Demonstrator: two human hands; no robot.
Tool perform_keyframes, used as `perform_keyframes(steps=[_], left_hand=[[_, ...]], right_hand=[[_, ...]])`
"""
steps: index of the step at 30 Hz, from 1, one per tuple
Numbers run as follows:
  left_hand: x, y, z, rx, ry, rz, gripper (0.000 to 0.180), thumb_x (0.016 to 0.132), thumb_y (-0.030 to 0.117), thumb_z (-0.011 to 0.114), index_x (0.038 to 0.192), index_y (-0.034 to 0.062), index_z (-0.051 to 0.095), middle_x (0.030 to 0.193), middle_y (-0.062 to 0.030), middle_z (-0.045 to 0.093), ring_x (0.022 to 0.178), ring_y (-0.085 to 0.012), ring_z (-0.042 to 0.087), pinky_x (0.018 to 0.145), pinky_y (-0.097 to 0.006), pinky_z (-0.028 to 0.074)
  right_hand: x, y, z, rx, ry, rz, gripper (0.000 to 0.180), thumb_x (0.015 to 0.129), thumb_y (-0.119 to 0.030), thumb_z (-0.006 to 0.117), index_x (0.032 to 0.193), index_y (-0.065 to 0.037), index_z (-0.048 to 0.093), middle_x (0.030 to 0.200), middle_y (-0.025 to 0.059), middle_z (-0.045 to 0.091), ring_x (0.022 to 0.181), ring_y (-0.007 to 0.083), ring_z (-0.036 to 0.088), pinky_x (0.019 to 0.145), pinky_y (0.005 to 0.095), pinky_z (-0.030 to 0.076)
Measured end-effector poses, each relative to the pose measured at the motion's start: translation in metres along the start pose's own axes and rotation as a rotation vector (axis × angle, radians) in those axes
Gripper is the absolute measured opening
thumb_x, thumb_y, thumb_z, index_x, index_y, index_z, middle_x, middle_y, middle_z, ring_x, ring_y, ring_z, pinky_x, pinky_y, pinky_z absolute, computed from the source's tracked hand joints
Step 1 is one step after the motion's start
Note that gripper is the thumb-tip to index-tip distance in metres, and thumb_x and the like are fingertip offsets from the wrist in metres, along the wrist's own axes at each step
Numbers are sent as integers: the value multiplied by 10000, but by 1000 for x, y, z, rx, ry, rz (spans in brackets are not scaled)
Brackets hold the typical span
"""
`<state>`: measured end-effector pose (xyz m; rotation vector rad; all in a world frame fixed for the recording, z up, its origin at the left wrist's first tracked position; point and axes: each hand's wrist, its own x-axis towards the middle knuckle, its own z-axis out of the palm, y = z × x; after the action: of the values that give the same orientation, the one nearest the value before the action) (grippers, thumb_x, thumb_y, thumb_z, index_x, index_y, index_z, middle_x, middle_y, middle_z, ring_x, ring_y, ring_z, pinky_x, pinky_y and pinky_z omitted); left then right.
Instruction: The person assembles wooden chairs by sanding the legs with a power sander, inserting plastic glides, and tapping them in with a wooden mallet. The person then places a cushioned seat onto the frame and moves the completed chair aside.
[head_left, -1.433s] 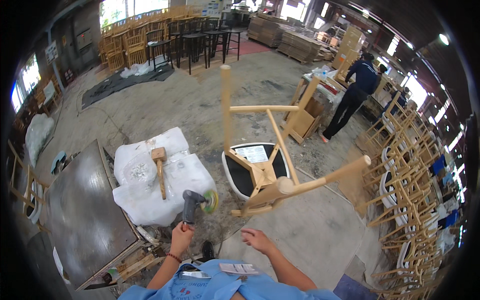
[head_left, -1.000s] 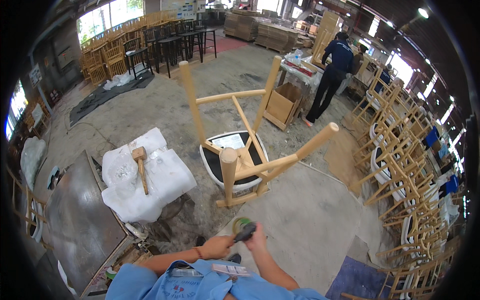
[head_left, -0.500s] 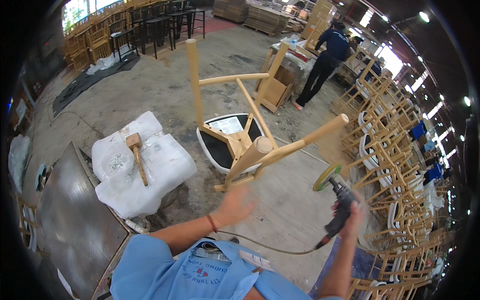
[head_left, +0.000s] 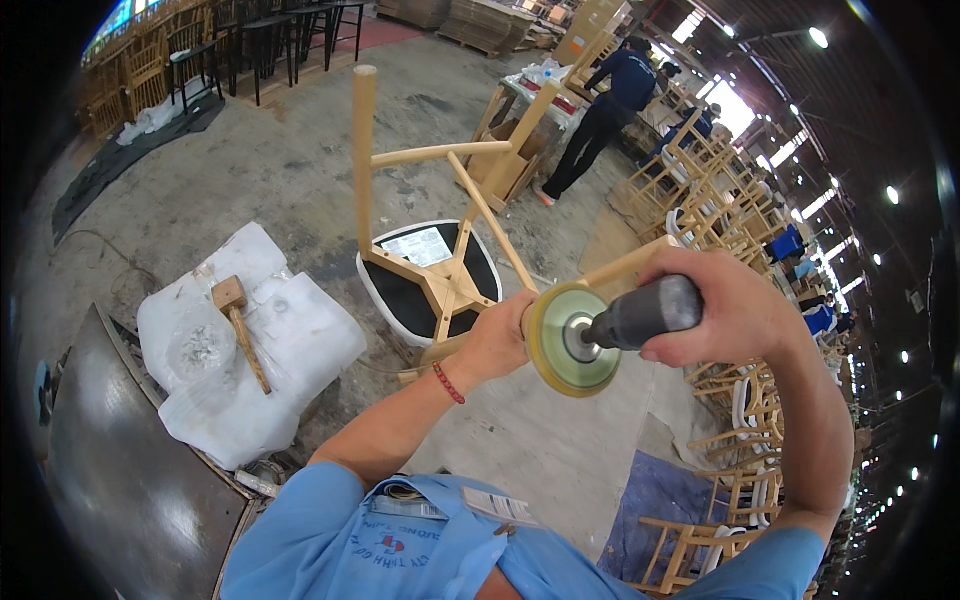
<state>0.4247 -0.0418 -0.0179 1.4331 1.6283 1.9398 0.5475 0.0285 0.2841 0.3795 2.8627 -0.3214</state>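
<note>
An upside-down wooden chair [head_left: 364, 165] with a white-edged, black-bottomed seat is in front of me, its legs pointing up. My left hand [head_left: 492, 340] is closed round the near chair leg, close to its end. In my right hand [head_left: 735, 305] I hold a dark handheld power sander [head_left: 655, 312]. Its round yellow-green sanding disc [head_left: 570, 350] stands at the end of that near leg, just beside my left fingers. The disc hides the leg's end, so I cannot tell whether they touch.
On the left, a wooden mallet [head_left: 232, 300] lies on white foam padding [head_left: 320, 325], beside a metal-topped table [head_left: 120, 480]. Stacked wooden chairs [head_left: 745, 400] line the right side. A person in dark clothes [head_left: 600, 110] stands at a workbench farther back. A blue sheet [head_left: 650, 510] covers floor near me.
My right hand has raised the sander and brought it left to the near chair leg. My left hand, open before, has moved up and taken hold of that leg. The view has shifted right.
</note>
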Motion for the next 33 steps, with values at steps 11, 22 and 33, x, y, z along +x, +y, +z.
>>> perform_keyframes(steps=[11,22,33], left_hand=[[1,12,-1,64,4,-142,490,760,206,811,1150,20,579,977,-161,693,903,-326,690,798,-379,543],[-2,12,0,71,0,-159,444,769,209,802,1114,38,582,984,-156,689,914,-313,688,792,-367,535],[-3,16,-1,73,-69,-215,538,761,242,823,1174,22,559,1022,-156,693,944,-266,694,815,-348,542]], right_hand=[[36,27,-20,-168,201,153,519,667,-342,783,1062,-57,605,855,98,651,805,219,652,717,373,508],[10,36,2,-13,252,178,512,661,-308,781,1073,-53,613,900,115,646,846,215,632,769,352,504],[37,31,-11,-46,85,175,548,668,-315,789,1116,-67,593,950,86,638,866,192,623,769,347,510]])
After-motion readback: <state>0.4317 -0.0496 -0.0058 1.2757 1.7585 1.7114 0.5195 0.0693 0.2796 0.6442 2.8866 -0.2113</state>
